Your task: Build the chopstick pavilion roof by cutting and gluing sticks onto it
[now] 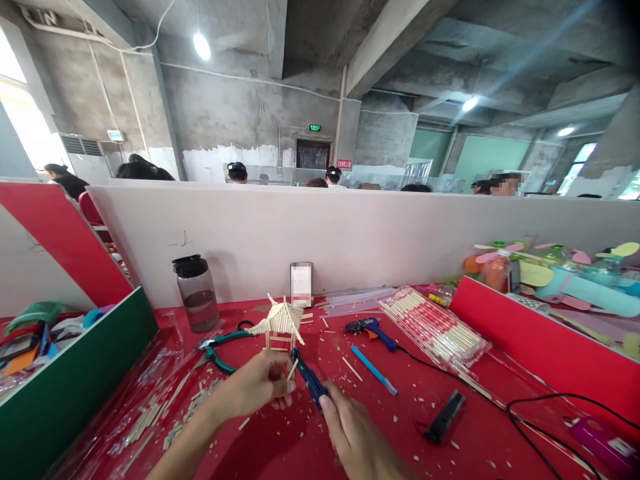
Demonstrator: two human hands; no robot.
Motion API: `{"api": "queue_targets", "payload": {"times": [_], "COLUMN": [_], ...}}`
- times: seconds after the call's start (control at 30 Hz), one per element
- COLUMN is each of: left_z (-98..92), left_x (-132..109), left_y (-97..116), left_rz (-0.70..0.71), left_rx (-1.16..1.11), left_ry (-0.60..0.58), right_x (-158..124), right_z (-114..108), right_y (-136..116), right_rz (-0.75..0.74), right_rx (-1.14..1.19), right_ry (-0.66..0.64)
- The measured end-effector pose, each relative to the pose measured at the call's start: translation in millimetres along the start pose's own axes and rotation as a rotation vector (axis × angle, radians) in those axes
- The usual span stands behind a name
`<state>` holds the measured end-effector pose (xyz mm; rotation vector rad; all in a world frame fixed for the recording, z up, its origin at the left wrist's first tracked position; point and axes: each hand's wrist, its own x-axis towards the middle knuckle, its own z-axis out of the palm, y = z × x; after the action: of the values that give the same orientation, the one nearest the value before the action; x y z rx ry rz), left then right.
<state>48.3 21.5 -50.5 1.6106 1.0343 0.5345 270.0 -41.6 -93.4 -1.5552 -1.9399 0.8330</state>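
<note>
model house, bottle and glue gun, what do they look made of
Model house: likely unpainted wood or bamboo, matte; pale, straight sticks line its roof.
Bottle: glossy, smoky see-through plastic or glass, can't tell which.
Glue gun: body probably plastic, judging by its even, solid blue colour; finish too small to tell.

From far, I cannot read the blurred phone screen [301, 283], and the left hand [264, 381] partly hides the thin stick [293, 370].
</note>
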Motion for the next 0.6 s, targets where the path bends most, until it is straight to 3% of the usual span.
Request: {"api": "queue_targets", "payload": {"times": [0.2, 0.4, 0.6], "left_z": [-4.7, -17.5, -19.9], "left_x": [-3.1, -6.9, -1.7], "left_y": [4.4, 9.4, 1.5], "left_rz": [-0.005, 0.01, 0.063], "left_rx": [0.001, 0.001, 0.033], "left_ry": [-0.022, -0.03, 0.068], "right_x": [0.8, -1.2, -2.1], "right_z": [-8.6, -31.8, -14.1], "right_y": [-4.1, -3.4, -3.6], "right_rz": [0.015, -0.022, -0.036], "right_rx": [0.023, -0.185, -0.323], "right_ry": [-0.022, -0.043, 0.01]}}
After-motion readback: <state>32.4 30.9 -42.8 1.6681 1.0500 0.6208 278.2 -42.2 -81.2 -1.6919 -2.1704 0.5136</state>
